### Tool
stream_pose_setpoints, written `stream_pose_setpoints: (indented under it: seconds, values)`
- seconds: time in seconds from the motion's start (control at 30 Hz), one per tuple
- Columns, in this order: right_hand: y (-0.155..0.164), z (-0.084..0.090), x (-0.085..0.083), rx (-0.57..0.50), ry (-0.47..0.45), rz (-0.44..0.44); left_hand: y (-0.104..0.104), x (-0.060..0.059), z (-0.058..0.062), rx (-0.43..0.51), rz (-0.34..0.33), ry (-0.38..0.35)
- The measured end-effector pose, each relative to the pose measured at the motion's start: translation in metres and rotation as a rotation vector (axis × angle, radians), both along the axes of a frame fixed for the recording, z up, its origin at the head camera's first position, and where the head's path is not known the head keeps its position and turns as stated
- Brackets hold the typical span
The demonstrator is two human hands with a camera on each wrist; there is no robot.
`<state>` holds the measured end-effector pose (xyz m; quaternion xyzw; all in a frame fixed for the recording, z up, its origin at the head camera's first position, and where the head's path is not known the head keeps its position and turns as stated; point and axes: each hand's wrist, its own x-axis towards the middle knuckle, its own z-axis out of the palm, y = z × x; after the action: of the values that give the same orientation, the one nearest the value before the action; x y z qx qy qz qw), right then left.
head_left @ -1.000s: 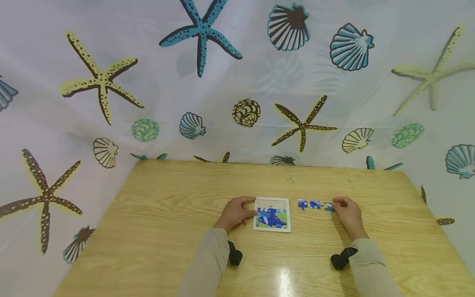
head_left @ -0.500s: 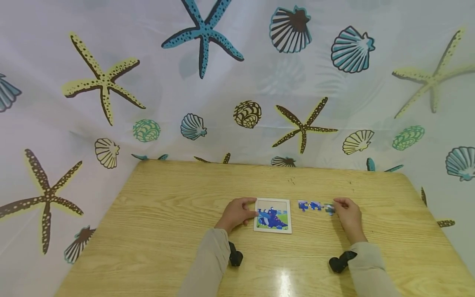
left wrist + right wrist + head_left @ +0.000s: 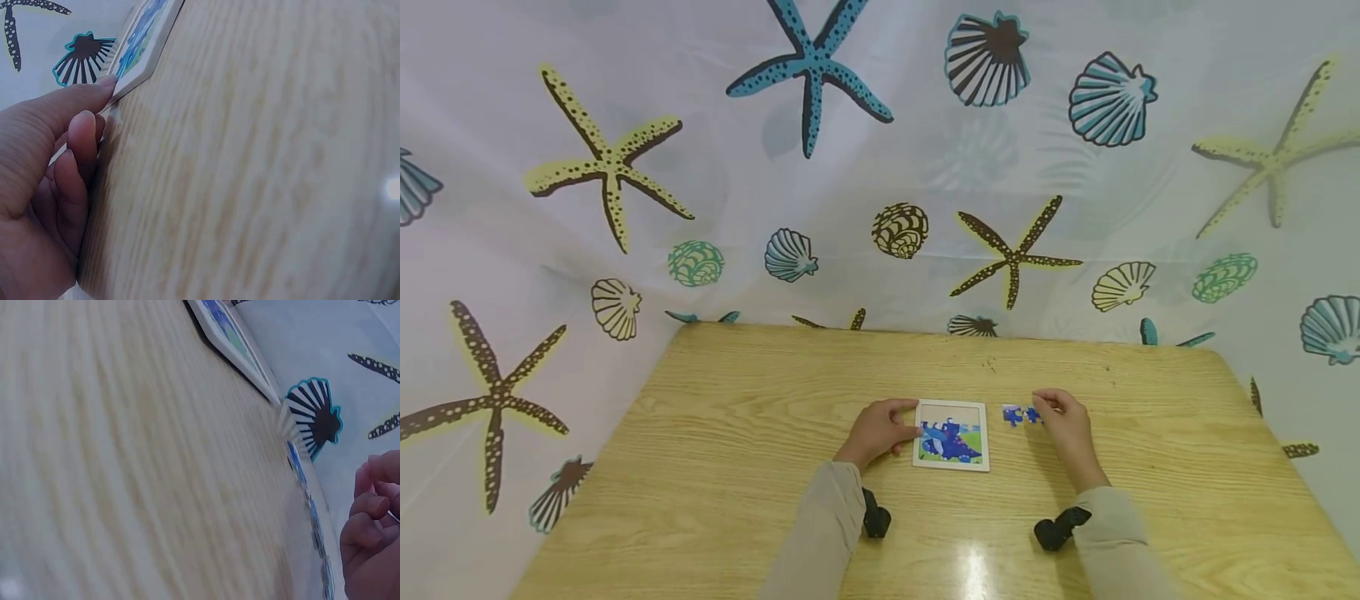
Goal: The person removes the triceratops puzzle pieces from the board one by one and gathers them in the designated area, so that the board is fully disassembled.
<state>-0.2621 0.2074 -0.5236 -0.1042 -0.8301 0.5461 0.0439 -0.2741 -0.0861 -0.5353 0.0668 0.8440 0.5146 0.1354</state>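
A square jigsaw tray [image 3: 951,465] with a pale rim and a blue dinosaur picture lies on the wooden table. My left hand [image 3: 874,432] holds its left side, thumb on the rim, as the left wrist view also shows with the thumb [image 3: 94,94] at the corner. Loose jigsaw pieces [image 3: 1012,414] lie in a row right of the tray. My right hand [image 3: 1069,429] is over the right end of this row, its fingers [image 3: 365,531] loosely bent and no piece visible in them. In the right wrist view the row of pieces [image 3: 315,528] lies beside the hand; the head view hides its right end.
The wooden table [image 3: 737,450] stretches out on both sides of the tray. A white cloth [image 3: 850,192] printed with starfish and shells hangs along its back and sides. Black wrist cameras [image 3: 876,515] sit at both cuffs.
My right hand has moved left along the row, from the rightmost piece toward the middle one, and now covers the right end. My left hand and the tray have stayed in place.
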Motion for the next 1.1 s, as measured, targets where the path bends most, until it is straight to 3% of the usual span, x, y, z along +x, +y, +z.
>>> stream_pose_setpoints:
  seconds: [0.17,0.5,0.97,1.1]
  values:
    - [-0.027,-0.001,-0.002,-0.038,-0.003,0.104,0.000,0.000,0.000,-0.005,-0.003,-0.007]
    - [-0.073,-0.007,-0.002,-0.048,-0.024,0.203,0.000,0.000,-0.002,-0.033,0.007,-0.004]
    - [-0.097,-0.011,0.002,0.127,0.052,0.415,0.001,-0.003,-0.002,-0.066,0.004,0.001]
    - [-0.098,-0.009,0.003,0.210,0.144,0.480,-0.001,-0.004,-0.002,-0.045,-0.016,0.001]
